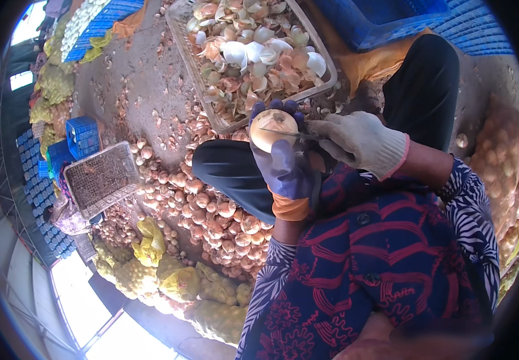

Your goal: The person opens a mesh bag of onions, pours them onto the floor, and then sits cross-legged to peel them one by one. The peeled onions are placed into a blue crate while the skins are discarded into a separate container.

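Note:
My left hand, in a purple rubber glove with an orange cuff, holds a pale onion from below, its fingers curled around the far side and the thumb on the near side. In my right hand, which wears a white knit glove, is a knife; the blade lies against or in the onion, I cannot tell how deep. The handle is mostly hidden by the fingers. Just beyond both hands stands a plastic crate filled with onion skins.
A heap of unpeeled onions lies to the left of my knee. Blue crates stand at the upper right. Beyond the heap are another crate, a person and full yellow mesh sacks. More sacked onions are at the right.

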